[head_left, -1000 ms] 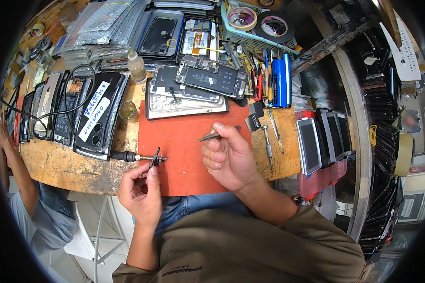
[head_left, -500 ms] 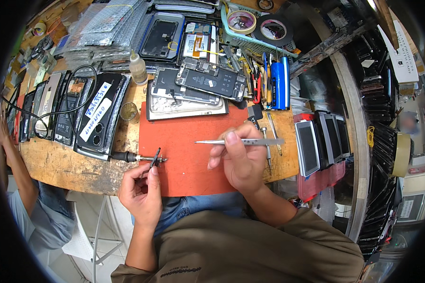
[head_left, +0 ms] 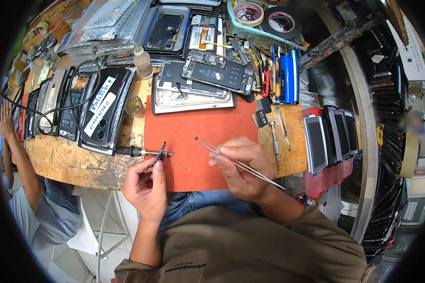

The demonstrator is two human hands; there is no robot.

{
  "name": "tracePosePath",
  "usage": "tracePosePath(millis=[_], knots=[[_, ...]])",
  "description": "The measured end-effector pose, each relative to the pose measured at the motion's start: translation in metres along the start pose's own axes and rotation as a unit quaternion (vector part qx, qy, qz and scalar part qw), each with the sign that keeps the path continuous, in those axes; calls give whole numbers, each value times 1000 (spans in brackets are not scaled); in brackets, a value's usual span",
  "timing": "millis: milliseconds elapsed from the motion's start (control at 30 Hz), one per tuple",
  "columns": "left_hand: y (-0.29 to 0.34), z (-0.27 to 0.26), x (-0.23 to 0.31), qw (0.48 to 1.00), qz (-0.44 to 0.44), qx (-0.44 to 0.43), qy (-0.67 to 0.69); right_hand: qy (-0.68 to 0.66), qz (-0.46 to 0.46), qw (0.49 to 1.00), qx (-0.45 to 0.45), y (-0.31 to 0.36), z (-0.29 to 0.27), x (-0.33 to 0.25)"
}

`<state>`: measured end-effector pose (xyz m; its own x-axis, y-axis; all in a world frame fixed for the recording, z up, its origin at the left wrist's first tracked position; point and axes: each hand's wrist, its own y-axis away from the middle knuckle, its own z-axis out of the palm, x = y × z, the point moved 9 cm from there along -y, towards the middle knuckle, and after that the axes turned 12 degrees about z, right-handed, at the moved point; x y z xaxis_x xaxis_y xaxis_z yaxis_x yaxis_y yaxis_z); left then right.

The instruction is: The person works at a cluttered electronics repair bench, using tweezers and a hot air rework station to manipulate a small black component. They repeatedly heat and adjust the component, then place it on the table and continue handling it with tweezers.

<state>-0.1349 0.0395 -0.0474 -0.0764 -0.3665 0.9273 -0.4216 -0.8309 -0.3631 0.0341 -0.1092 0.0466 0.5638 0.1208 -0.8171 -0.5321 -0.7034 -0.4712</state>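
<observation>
Between the thumb and fingers of my left hand [head_left: 146, 186] is a small, narrow dark part [head_left: 161, 152], held upright over the left edge of the red mat [head_left: 200, 123]. My right hand [head_left: 245, 167] grips metal tweezers [head_left: 248, 169] whose tips point up and to the left. At those tips sits a tiny dark piece [head_left: 196, 138], too small to name. Just behind the dark part in my left hand lies a soldering iron [head_left: 132, 151], its metal tip reaching onto the mat.
Opened phones [head_left: 217, 75] lie stacked at the mat's far edge. A clear bottle [head_left: 142, 62] and small glass jar [head_left: 134, 106] stand left of them. Screwdrivers [head_left: 274, 139] lie to the right, near a blue cylinder [head_left: 289, 80]. Another person's arm [head_left: 21, 155] shows at far left.
My right hand has turned, so the tweezers now slant and show both arms, with a tiny dark piece at the tips. The view has shifted slightly; my left hand keeps its hold.
</observation>
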Motion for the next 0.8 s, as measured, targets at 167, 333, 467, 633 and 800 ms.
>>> tracePosePath(millis=[167, 333, 467, 633, 800], knots=[[0, 0, 1, 1000, -5, 2, 9, 10, 3, 1000, -1, 2, 3, 3], [0, 0, -1, 1000, -25, 4, 17, 0, 42, 999, 0, 6, 5, 17], [-1, 1, 3, 1000, -17, 0, 8, -37, 73, 996, 45, 10, 5, 33], [-2, 0, 2, 998, -46, 2, 31, -81, 117, 989, 44, 13, 10, 48], [-4, -2, 0, 995, -79, 10, 61, -70, 124, 990, 23, 13, 11, 52]])
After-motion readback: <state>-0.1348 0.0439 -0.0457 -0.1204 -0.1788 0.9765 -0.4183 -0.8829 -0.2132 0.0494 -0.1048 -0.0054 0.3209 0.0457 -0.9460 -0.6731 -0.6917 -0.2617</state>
